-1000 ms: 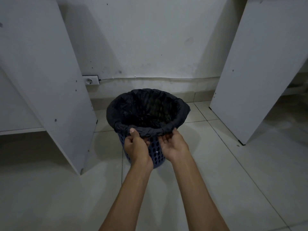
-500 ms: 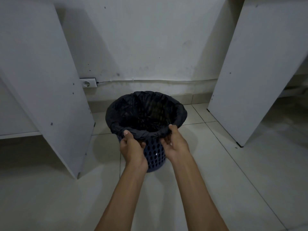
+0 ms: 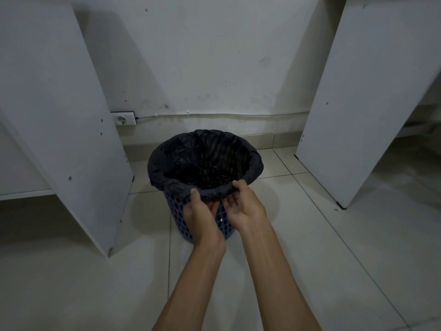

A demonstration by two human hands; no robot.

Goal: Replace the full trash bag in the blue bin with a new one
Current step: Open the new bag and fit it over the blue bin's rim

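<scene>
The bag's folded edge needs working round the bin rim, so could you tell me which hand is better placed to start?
Probably the right hand: it pinches the bag edge at the near rim, thumb on top. The left hand sits lower against the bin.

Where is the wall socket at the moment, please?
In the head view the wall socket sits low on the back wall, left of the blue bin, beside the left white panel, with a cable running right from it.
</scene>
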